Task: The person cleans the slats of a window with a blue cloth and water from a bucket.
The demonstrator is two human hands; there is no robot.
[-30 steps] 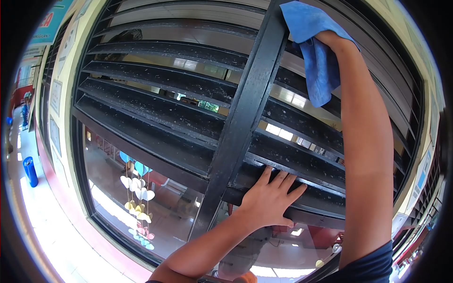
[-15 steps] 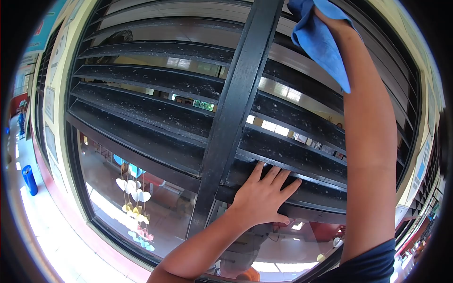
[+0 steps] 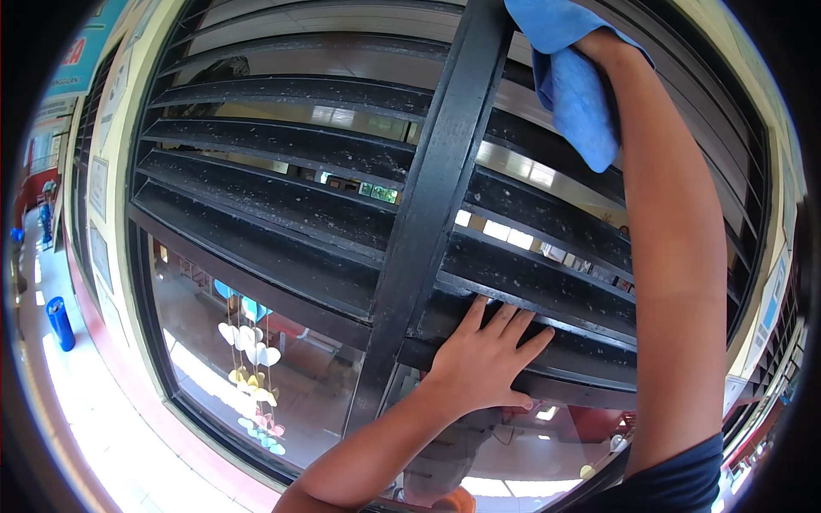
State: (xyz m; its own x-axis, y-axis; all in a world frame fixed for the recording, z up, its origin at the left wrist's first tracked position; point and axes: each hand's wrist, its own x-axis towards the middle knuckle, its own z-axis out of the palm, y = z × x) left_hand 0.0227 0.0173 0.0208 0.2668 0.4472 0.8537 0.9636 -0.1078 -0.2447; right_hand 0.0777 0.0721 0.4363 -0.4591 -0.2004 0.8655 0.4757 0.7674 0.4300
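Observation:
My left hand rests with its fingers spread on the lowest dark louver slat, right of the upright post of the window frame. Its fingertips tuck under the edge of the slat above. At the top of the view my right hand is raised to the upper slats, with a blue cloth in it. The cloth covers most of its fingers and hangs down in a fold. Pale specks dot the slats.
Below the slats are glass panes; a hanging string of paper hearts shows at the left pane. A blue cylindrical bin stands on the walkway at far left. Papers are fixed to the wall beside the window.
The blue cloth has shifted left at the top with my right hand, and its hanging end has folded into a rounder shape. My left hand stays on the same slat.

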